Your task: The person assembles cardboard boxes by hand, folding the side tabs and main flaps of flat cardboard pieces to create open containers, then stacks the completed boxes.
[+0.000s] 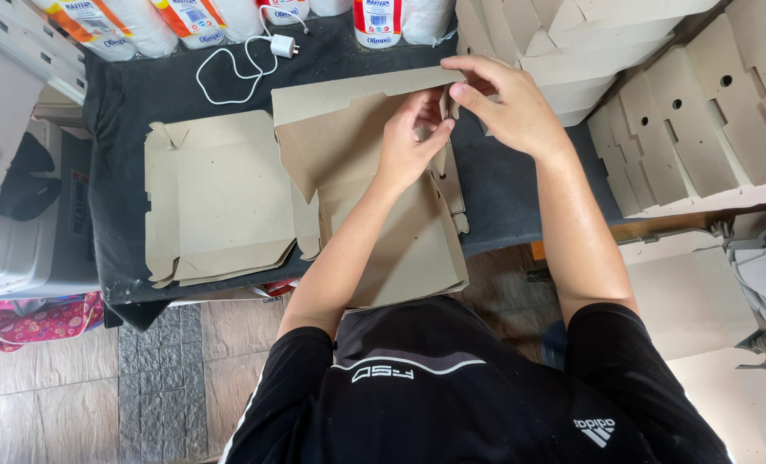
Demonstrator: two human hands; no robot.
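On the dark-covered bench (142, 94), directly in front of the person, a brown cardboard box blank (383, 232) lies partly folded, its near end overhanging the bench edge toward the person's black shirt. The rear panel of the blank stands tilted up, its top edge running from left of centre to the right hand.

Left hand (410, 142): reaches over the middle of the blank, fingers curled, pinching a small flap at the right rear corner of the raised panel.

Right hand (505, 101): comes in from the right, thumb and fingers closed on the same corner, touching the top edge of the raised panel. The two hands meet at this corner, fingertips just beside each other. Exact tab between them is hidden by the fingers.

Left of the blank: a second cardboard blank (220, 202), lying flat on the bench, side flaps partly creased, touching or nearly touching the first at its right flap.

Rear of bench: a white charger with coiled cable (246, 60), and behind it a row of white plastic-wrapped rolls (194, 21).

Right side: stacks of flat die-cut cardboard blanks (683, 120), fanned and overlapping, some with round holes. Another pale stack (555, 43) sits behind the right hand.

Far left: a grey plastic container (14, 249), beside the bench.
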